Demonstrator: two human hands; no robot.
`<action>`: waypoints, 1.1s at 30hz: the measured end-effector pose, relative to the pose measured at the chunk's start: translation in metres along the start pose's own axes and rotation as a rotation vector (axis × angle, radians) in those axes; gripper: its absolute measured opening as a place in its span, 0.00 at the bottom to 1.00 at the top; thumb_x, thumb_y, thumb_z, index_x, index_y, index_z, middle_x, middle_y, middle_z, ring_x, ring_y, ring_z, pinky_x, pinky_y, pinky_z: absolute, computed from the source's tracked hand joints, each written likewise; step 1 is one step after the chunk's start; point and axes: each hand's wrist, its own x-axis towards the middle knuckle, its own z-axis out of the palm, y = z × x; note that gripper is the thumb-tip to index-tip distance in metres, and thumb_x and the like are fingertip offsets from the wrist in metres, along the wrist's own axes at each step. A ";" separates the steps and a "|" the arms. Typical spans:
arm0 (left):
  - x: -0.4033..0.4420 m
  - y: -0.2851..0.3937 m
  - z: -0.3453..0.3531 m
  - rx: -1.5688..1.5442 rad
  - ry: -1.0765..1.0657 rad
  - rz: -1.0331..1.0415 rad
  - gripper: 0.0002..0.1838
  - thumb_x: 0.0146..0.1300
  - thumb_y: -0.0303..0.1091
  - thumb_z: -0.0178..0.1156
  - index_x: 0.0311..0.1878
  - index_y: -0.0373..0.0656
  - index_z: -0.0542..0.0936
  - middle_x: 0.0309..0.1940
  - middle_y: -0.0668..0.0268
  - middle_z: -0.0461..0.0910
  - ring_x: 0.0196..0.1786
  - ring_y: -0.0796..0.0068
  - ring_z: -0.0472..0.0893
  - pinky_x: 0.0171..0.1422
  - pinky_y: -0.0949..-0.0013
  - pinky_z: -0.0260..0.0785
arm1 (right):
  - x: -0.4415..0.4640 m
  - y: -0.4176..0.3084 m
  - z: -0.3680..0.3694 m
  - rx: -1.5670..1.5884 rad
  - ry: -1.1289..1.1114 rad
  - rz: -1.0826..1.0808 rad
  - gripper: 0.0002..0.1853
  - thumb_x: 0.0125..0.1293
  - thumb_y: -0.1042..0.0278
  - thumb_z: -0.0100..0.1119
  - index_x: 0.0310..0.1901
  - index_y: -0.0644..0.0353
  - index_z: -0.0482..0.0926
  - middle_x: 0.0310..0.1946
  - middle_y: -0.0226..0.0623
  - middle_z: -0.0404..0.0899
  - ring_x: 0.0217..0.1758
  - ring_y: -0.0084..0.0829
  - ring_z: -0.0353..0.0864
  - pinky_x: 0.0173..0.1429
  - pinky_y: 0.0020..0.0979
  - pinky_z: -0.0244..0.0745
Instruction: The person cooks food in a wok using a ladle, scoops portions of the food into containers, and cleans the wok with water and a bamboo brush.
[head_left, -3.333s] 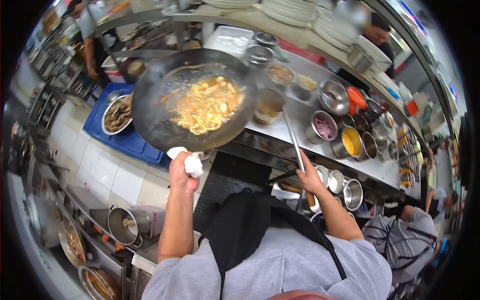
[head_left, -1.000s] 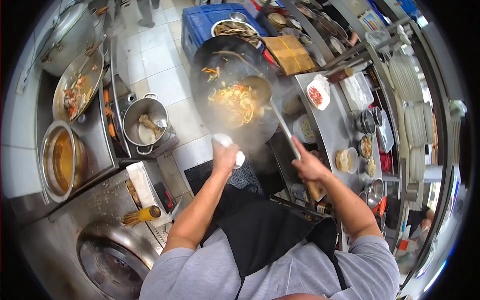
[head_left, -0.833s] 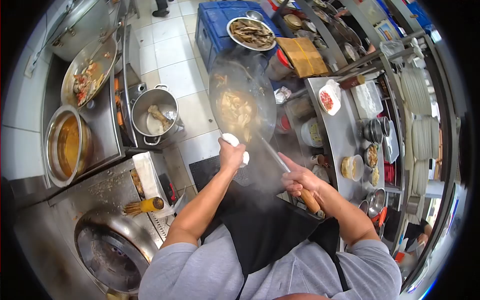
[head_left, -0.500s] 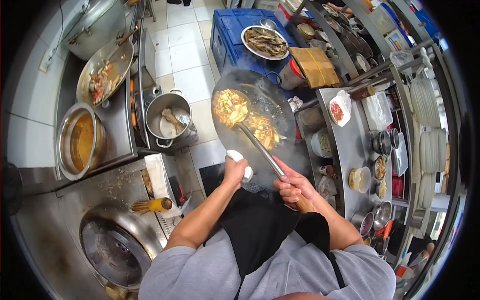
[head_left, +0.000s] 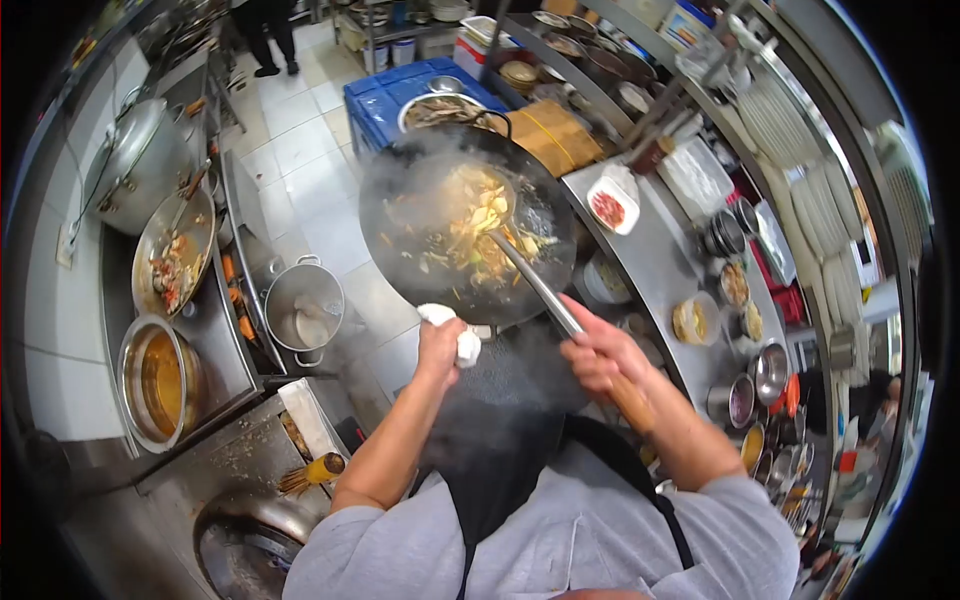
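My left hand [head_left: 440, 348] is closed on a white cloth [head_left: 466, 347] wrapped round the handle of a large dark wok [head_left: 400, 250], which hangs in front of me. Steam rises from the noodle-like food and vegetables [head_left: 490, 225] in it. My right hand [head_left: 606, 350] grips the wooden end of a long ladle [head_left: 545, 290]. The ladle's bowl is inside the wok, among the food and largely covered by it.
Left stand a pot [head_left: 304, 310], a bowl of orange liquid [head_left: 160, 385] and a pan of food [head_left: 172, 250]. Ahead is a blue container [head_left: 368, 105]. On the right counter [head_left: 650, 270] sit a white dish [head_left: 612, 205] and several tubs. A person's legs [head_left: 265, 30] show far off.
The view has shifted. The ladle's bowl has moved from the wok's left side to its middle and now lies among the food. The wok stands out wider towards me, and both hands keep their holds.
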 end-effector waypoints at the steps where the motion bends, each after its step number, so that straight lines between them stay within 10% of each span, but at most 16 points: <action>1: 0.000 0.000 0.007 -0.023 -0.026 -0.006 0.04 0.51 0.22 0.57 0.27 0.43 0.74 0.20 0.68 0.73 0.21 0.74 0.75 0.24 0.68 0.67 | 0.003 -0.001 0.002 0.015 0.065 -0.002 0.33 0.73 0.73 0.46 0.74 0.31 0.51 0.25 0.28 0.62 0.15 0.12 0.57 0.17 0.18 0.57; 11: -0.045 0.005 0.086 0.128 -0.156 -0.073 0.04 0.52 0.23 0.57 0.26 0.45 0.73 0.20 0.70 0.72 0.21 0.76 0.75 0.24 0.70 0.65 | -0.090 0.014 -0.033 0.443 0.078 -0.227 0.21 0.74 0.73 0.43 0.67 0.45 0.64 0.27 0.29 0.62 0.15 0.09 0.61 0.18 0.18 0.66; 22: -0.021 -0.047 0.207 0.162 -0.384 -0.051 0.07 0.51 0.20 0.53 0.28 0.44 0.69 0.23 0.69 0.70 0.22 0.77 0.73 0.24 0.69 0.67 | -0.254 0.031 -0.077 0.399 0.043 -0.725 0.30 0.75 0.73 0.39 0.74 0.35 0.53 0.28 0.30 0.63 0.14 0.11 0.59 0.17 0.18 0.62; 33: -0.021 -0.055 0.199 0.021 -0.359 -0.268 0.03 0.55 0.27 0.59 0.31 0.47 0.75 0.24 0.71 0.76 0.26 0.76 0.78 0.28 0.71 0.69 | -0.276 0.044 -0.209 0.002 0.695 -0.774 0.43 0.68 0.76 0.50 0.76 0.30 0.41 0.24 0.29 0.65 0.16 0.17 0.61 0.21 0.24 0.63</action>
